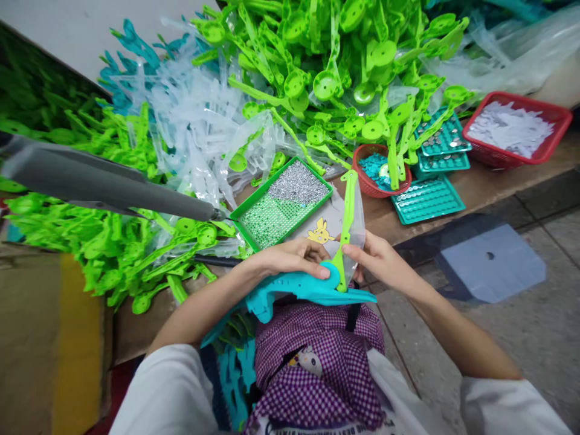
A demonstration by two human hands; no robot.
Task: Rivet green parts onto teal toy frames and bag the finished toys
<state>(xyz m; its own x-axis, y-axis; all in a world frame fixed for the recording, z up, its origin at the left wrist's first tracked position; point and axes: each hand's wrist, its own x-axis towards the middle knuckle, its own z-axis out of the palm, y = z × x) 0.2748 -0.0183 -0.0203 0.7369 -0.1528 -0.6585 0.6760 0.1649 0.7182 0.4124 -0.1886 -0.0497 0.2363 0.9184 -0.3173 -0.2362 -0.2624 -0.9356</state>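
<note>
My left hand (296, 257) is closed on a turquoise plastic part (299, 287), its thumb pressing near the round end. This part lies level over my lap and has a pointed tip on the right. My right hand (383, 263) is closed on a lime-green plastic arm (348, 208), pinching it near its lower half. The green arm stands upright in view, its lower end against the turquoise part's round end. A clear plastic piece (356, 220) sits behind the green arm, also at my right fingers. My fingertips behind the parts are hidden.
A green tray (238, 225) of small metal pieces stands just beyond my hands. Lime-green parts (326, 84) and clear parts (190, 121) pile up behind. Right are red baskets (492, 154), teal trays (428, 202) and a grey-blue stool (493, 266). A grey rod (113, 181) juts in from the left.
</note>
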